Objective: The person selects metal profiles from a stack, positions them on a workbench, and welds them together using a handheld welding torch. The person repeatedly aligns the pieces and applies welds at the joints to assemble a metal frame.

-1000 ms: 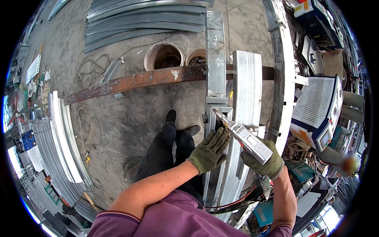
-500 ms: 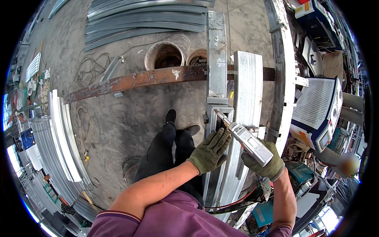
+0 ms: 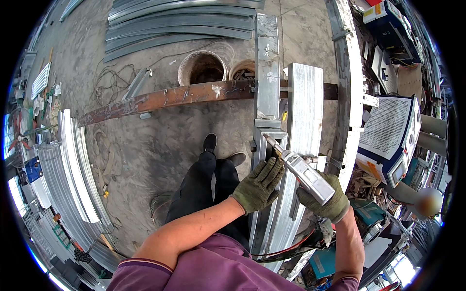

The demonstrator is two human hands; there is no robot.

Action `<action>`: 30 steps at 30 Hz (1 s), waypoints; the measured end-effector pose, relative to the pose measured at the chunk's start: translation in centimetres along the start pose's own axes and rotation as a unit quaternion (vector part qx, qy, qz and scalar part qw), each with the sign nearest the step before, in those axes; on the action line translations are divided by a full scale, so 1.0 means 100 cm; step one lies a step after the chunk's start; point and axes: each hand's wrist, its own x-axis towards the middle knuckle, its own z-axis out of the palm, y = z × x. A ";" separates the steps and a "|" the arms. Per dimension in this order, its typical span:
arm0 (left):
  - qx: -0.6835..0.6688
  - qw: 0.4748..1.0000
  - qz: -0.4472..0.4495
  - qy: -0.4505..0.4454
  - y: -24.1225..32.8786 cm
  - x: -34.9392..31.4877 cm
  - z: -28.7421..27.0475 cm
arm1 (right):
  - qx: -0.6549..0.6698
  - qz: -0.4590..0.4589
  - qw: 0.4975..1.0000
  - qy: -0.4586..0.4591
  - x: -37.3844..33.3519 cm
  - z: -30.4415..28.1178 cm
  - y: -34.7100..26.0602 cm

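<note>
My right hand (image 3: 329, 200), in a green work glove, is closed round the rear of a silver handheld welding gun (image 3: 310, 179). The gun's thin nozzle points away and left, its tip at the corner of a galvanized steel frame (image 3: 270, 131). My left hand (image 3: 258, 188), gloved the same way, lies with fingers stretched over the frame's near part. Its fingertips are beside the gun's neck; whether they touch it I cannot tell. A wide galvanized tube (image 3: 306, 106) lies just right of the frame, under the gun.
A rusty steel beam (image 3: 165, 101) runs crosswise beneath the tubes. Beyond it stand a large bucket (image 3: 183, 72) and a smaller one (image 3: 238, 65). Long metal profiles (image 3: 179, 22) lie on the far floor. A white-and-blue machine (image 3: 383, 123) stands at right, past a long steel rail (image 3: 345, 97).
The rear of the welding gun has shifted very slightly, with its tip still at the frame corner. My left hand has not visibly moved.
</note>
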 end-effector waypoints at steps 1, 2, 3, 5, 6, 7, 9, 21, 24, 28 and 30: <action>0.002 1.000 0.000 -0.001 0.000 0.000 0.000 | -0.005 -0.005 1.000 0.000 0.000 0.000 0.000; 0.004 1.000 -0.001 -0.002 0.000 0.000 0.000 | -0.010 -0.011 1.000 0.000 0.001 -0.001 0.000; 0.007 1.000 -0.002 -0.003 0.000 0.000 0.000 | -0.015 -0.017 1.000 0.001 0.001 -0.001 0.000; -0.001 1.000 -0.002 0.004 -0.001 -0.001 0.002 | 0.002 0.015 1.000 -0.004 0.002 -0.001 -0.005; -0.006 1.000 -0.001 0.007 -0.001 -0.001 0.003 | 0.011 0.031 0.999 -0.006 0.002 -0.001 -0.007; -0.007 1.000 -0.002 0.007 -0.001 -0.002 0.004 | 0.004 0.018 1.000 -0.001 0.003 -0.001 -0.007; -0.008 1.000 -0.001 0.005 -0.001 -0.002 0.004 | -0.010 -0.008 1.000 0.009 0.003 0.000 -0.006; 0.031 0.999 -0.003 -0.010 0.000 0.000 -0.001 | 0.014 0.041 0.999 -0.005 0.005 -0.007 -0.006; 0.011 1.000 -0.006 -0.026 0.002 0.002 -0.005 | 0.042 0.049 0.998 0.009 -0.003 -0.009 -0.007; 0.020 1.000 -0.009 -0.019 0.001 0.000 -0.004 | 0.063 0.028 0.998 0.003 0.000 -0.016 -0.013; 0.013 1.000 -0.006 -0.017 0.000 0.000 -0.001 | 0.071 0.037 0.997 0.003 0.000 -0.016 -0.015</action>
